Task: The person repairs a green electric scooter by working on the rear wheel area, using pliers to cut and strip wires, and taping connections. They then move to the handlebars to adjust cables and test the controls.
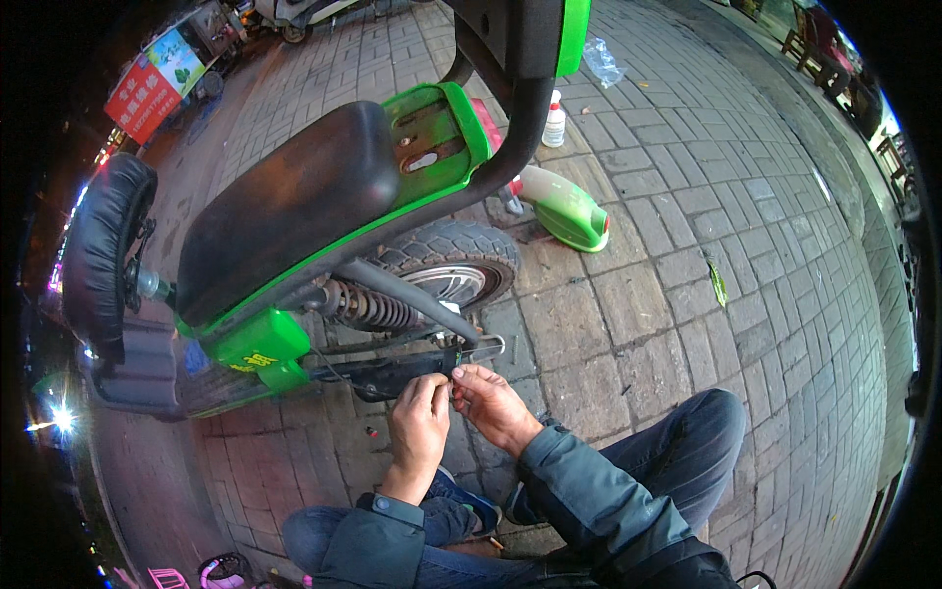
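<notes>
A green and black electric scooter (285, 206) lies across the upper left and middle, with its rear wheel (461, 247), coiled shock absorber (373, 308) and black swingarm (388, 373) facing me. My left hand (420, 427) and my right hand (489, 407) are close together at the swingarm, below the wheel. Both have thumb and fingers pinched on something small that I cannot make out, by a thin dark cable (332, 369) and a metal bracket (491, 346).
A green detached fender (571, 214), a white bottle (554, 126) and a crumpled plastic bag (603, 61) lie or stand on the brick pavement (706, 393). A sign cart (157, 74) is at upper left, seated people and chairs (824, 59) at upper right. My bent legs (687, 452) frame the lower edge.
</notes>
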The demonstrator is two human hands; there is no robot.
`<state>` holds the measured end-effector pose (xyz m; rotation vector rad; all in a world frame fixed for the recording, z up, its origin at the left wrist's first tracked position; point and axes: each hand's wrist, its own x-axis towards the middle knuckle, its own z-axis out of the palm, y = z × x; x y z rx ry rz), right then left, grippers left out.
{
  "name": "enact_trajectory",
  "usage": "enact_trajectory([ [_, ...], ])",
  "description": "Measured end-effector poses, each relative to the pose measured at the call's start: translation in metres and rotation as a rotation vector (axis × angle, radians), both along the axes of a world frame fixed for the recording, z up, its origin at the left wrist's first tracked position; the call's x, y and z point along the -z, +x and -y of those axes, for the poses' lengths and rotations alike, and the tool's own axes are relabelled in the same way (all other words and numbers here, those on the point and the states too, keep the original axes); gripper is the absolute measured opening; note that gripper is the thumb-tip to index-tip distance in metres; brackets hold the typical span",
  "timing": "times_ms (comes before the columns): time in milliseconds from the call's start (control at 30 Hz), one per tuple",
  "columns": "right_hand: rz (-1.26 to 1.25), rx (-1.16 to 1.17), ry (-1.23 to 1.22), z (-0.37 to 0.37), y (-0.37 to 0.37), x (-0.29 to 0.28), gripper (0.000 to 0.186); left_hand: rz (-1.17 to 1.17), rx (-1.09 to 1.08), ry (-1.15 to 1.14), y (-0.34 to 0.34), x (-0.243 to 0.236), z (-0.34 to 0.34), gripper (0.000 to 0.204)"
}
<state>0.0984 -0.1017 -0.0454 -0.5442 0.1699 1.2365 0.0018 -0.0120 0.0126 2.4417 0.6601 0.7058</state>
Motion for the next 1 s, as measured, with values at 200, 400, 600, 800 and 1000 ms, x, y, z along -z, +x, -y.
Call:
enact_trajectory([
  [200,0.087,0.025,-0.070,0.002,-0.003,0.001,0.013,-0.011,-0.029,-0.062,0.003,0.002,0.000,0.010],
  [400,0.183,0.044,-0.070,0.002,-0.004,0.003,0.015,-0.069,-0.065,-0.092,0.005,-0.002,0.002,0.010],
  [600,0.240,0.034,-0.121,0.000,-0.003,0.003,0.016,-0.134,-0.045,0.009,0.009,-0.010,0.004,0.011],
  [800,0.141,0.068,-0.061,-0.005,0.000,-0.001,0.018,-0.114,0.002,0.152,0.013,-0.007,0.001,0.012],
  [1000,0.234,0.023,-0.138,-0.009,0.007,0.003,0.018,-0.133,0.038,0.054,0.013,0.000,-0.006,0.017],
])
